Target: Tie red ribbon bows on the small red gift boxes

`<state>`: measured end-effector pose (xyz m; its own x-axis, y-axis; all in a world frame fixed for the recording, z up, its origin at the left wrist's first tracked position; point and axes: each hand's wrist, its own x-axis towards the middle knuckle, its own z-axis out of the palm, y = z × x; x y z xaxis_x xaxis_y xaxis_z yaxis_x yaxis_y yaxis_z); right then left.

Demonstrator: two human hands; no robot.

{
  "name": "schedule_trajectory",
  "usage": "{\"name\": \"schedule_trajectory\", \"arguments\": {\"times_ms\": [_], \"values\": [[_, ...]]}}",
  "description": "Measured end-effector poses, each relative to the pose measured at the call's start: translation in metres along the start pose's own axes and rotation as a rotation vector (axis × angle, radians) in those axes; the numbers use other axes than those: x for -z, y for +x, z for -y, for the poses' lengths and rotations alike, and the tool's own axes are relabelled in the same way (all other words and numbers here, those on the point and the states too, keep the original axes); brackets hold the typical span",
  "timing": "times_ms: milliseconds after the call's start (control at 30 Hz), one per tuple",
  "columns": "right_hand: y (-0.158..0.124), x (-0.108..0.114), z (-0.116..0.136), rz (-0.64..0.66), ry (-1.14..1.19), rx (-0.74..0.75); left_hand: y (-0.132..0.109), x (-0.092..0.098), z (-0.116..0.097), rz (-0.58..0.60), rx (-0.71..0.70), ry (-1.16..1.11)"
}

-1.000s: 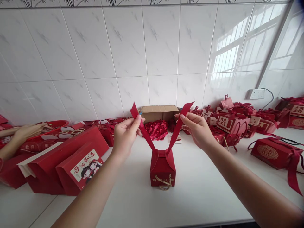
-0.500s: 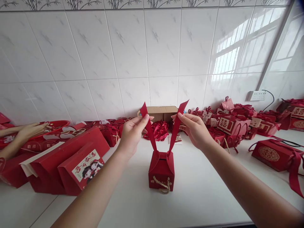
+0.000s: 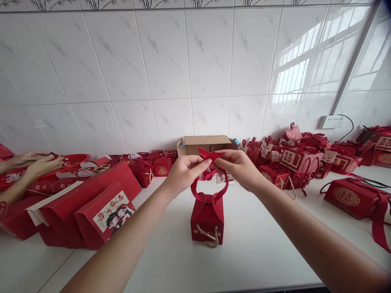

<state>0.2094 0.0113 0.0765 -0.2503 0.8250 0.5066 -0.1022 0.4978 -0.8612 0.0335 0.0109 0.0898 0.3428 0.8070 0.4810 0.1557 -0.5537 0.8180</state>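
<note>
A small red gift box (image 3: 207,219) with a tan rope knot on its front stands on the white counter (image 3: 244,252). Two ends of a red ribbon (image 3: 210,156) rise from its top and curve into a loop above it. My left hand (image 3: 185,174) pinches the left end and my right hand (image 3: 238,167) pinches the right end. The two ends cross where my fingertips meet, just above the box.
Larger red boxes (image 3: 100,209) lie at the left, where another person's hands (image 3: 36,162) work. An open cardboard box (image 3: 204,144) sits against the tiled wall. Several finished red gift boxes (image 3: 297,160) fill the right side, with a flat one (image 3: 351,197) nearer.
My hands held the two ribbon ends apart and upright; they have come together over the box, bending the ribbon into a loop with crossed ends.
</note>
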Motion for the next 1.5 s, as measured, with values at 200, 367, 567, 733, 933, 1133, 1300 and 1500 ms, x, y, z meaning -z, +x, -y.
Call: {"name": "schedule_trajectory", "arguments": {"times_ms": [200,367,567,733,933,1133,1300,1500], "values": [[-0.007,-0.005,-0.004,0.133,-0.002,0.051,0.001,0.001,0.005,0.037,0.011,-0.024],[-0.006,0.002,-0.014,0.084,-0.252,0.232,0.001,0.011,0.010,0.160,0.110,-0.056],[-0.004,0.019,-0.025,0.146,-0.967,0.707,0.002,0.016,0.019,0.111,0.216,-0.265],[-0.003,0.021,-0.027,0.097,-1.197,0.831,0.003,0.016,0.022,0.198,0.227,-0.361],[-0.005,0.016,-0.036,-0.028,-1.032,0.719,-0.005,0.019,0.016,0.158,0.142,-0.046],[-0.034,0.019,-0.045,-0.339,-0.651,0.331,-0.034,0.034,0.023,-0.109,-0.222,0.963],[-0.088,0.054,-0.065,-0.470,-0.710,0.008,-0.078,0.074,0.052,-0.147,-0.131,1.211],[-0.141,0.096,-0.107,-0.395,-0.830,-0.318,-0.136,0.111,0.108,-0.078,0.231,1.153]]}}
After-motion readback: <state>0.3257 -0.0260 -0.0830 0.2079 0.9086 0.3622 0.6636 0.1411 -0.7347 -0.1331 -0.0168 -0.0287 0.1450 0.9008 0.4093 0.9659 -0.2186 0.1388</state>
